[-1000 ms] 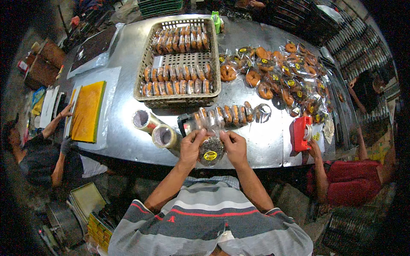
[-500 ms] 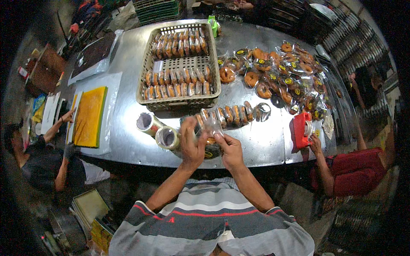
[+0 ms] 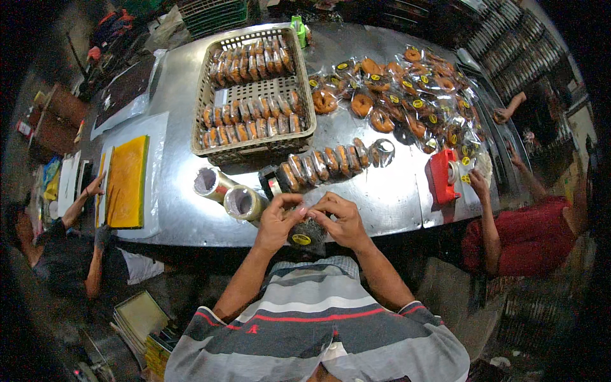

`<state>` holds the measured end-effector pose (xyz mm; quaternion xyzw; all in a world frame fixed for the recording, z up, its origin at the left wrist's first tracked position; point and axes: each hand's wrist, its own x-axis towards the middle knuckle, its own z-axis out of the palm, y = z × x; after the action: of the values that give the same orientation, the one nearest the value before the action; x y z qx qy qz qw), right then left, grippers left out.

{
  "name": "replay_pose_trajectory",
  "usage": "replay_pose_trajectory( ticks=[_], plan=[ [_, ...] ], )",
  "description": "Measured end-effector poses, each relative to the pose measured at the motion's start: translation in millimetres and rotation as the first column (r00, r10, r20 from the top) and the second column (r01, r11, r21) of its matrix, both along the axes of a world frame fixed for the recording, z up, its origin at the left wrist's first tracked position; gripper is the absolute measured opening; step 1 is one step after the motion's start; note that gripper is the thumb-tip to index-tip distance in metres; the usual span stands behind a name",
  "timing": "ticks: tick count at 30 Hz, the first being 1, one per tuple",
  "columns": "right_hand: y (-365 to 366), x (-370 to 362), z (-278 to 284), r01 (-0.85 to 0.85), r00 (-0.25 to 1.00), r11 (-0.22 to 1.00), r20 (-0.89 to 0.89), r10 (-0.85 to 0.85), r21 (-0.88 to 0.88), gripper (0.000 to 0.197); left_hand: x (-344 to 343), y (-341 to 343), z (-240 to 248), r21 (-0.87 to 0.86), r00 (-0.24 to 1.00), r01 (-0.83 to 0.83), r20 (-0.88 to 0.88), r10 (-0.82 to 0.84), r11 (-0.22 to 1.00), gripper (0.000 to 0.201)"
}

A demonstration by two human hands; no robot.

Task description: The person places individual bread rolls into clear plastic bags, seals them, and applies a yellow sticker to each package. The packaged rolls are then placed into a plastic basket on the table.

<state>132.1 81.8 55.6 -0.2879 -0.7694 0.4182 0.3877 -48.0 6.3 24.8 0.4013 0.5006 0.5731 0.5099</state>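
Head camera, looking down: my left hand [image 3: 278, 221] and my right hand [image 3: 342, 218] meet at the near edge of the steel worktop [image 3: 388, 191], fingers curled in, fingertips nearly touching each other. Together they pinch the top of a small clear packet [image 3: 307, 233] with a dark pastry inside and a round yellow sticker on its lower face. The packet hangs just over the worktop's edge, between my hands and my striped shirt; its sticker side faces up toward the camera, and I cannot tell which way its long axis runs, since my fingers cover most of it.

Just beyond my knuckles a row of wrapped doughnuts [image 3: 328, 164] stands on edge, the line running left to right and rising slightly to the right. Left of my left hand lie two rolls of clear tape [image 3: 230, 194] on their sides, open cores turned toward me. Farther back a plastic basket [image 3: 307, 95] holds three rows of wrapped doughnuts packed on edge, with a bare patch near its middle. To its right a loose heap of bagged doughnuts [image 3: 407, 95] with yellow stickers spreads across the worktop. A red tape dispenser [image 3: 442, 176] sits at the right edge, beside another person's hand [image 3: 476, 184]. At the left, a yellow slab [image 3: 127, 181] rests on a white sheet.
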Motion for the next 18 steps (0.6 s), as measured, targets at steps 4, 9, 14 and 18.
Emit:
replay_pose_trajectory(
  ticks=[4, 9, 14, 18],
  plan=[
    [-18.4, -12.0, -33.5, 0.159, 0.978, 0.979, 0.156, -0.138, -0.13, 0.018, 0.4, -2.7, -20.2, -0.102, 0.959, -0.131, -0.264, 0.1, 0.986, 0.018],
    [-59.0, -26.9, -56.6, -0.12, 0.981, 0.724, -0.194, -0.02, -0.68, 0.032, 22.0, -14.5, 0.3, 0.192, 0.821, -0.384, -0.376, 0.429, 0.903, 0.014],
    [-74.9, -30.9, -64.3, -0.238, 0.957, 0.43, -0.287, -0.052, -0.871, 0.061, 26.1, -37.3, -31.5, -0.214, 0.894, -0.425, 0.051, 0.444, 0.88, 0.041],
    [-45.5, -48.4, -82.4, 0.08, 0.994, 0.837, 0.109, -0.024, -0.541, 0.048, 12.6, -51.5, -21.0, -0.211, 0.701, -0.192, 0.654, 0.284, 0.959, 0.045]
  ],
)
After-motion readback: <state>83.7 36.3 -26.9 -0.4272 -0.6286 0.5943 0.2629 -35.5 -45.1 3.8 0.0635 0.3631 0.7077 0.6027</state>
